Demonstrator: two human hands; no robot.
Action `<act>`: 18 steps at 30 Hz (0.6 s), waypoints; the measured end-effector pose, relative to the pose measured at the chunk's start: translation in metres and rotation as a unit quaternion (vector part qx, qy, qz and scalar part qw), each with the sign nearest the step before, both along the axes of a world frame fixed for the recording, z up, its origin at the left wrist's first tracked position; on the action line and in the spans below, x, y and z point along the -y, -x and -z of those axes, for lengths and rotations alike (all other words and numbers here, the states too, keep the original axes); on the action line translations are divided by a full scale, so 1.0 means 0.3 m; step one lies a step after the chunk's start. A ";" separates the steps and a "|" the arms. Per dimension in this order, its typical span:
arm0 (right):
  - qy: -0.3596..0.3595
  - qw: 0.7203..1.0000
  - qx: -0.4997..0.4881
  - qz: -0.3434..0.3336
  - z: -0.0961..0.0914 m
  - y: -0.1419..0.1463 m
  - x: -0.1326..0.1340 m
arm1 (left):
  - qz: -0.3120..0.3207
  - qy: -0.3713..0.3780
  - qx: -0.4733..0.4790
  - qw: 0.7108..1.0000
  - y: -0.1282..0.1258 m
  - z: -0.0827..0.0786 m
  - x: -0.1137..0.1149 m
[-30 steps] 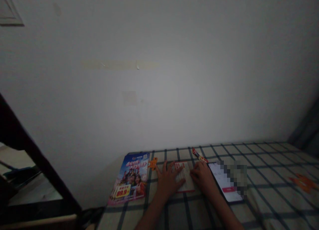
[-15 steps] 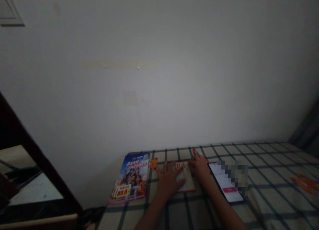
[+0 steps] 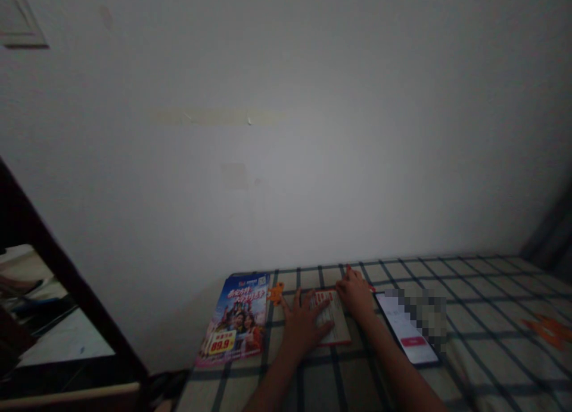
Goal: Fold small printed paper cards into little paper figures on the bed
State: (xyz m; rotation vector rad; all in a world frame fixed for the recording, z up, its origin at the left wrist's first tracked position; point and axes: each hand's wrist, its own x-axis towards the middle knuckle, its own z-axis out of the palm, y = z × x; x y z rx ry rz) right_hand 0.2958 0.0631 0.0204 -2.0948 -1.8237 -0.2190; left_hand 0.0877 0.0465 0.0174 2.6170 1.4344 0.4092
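Observation:
My left hand (image 3: 302,324) lies flat with its fingers spread on the left half of a small folded paper leaflet with red print (image 3: 335,328), which rests on a checked bedsheet (image 3: 487,346). My right hand (image 3: 356,294) sits at the leaflet's far right corner, fingers curled down onto the paper edge; what they pinch is too dim to make out. A thin red strip (image 3: 349,271) pokes out just beyond the right hand.
A colourful flyer with "89.9" printed on it (image 3: 236,318) lies left of the hands, by a small orange shape (image 3: 276,293). A lit phone (image 3: 406,334) lies to the right. A pale wall rises behind; a dark bed frame (image 3: 67,293) slants at the left.
My right hand has slid away from me along the leaflet's right edge, from its middle up to the far corner. The left hand has stayed flat in place.

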 end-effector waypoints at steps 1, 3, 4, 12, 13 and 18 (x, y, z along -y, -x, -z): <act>-0.003 1.000 -0.001 0.001 0.002 0.001 -0.002 | 0.001 0.001 0.004 1.000 0.000 0.002 -0.001; -0.009 1.000 -0.004 0.003 0.007 0.001 -0.003 | 0.000 0.002 0.012 1.000 0.000 0.004 0.000; -0.011 1.000 -0.007 0.004 0.011 0.001 -0.001 | 0.000 0.004 0.015 1.000 0.000 0.004 0.000; -0.038 0.999 -0.030 -0.005 0.036 -0.015 0.032 | 0.004 0.015 0.009 1.000 0.001 -0.005 0.002; -0.038 0.999 -0.031 -0.009 0.035 -0.015 0.035 | 0.002 0.013 0.008 1.000 0.001 -0.005 0.002; -0.031 0.999 -0.032 -0.021 0.021 -0.007 0.034 | -0.002 0.013 -0.001 1.000 -0.002 -0.003 0.002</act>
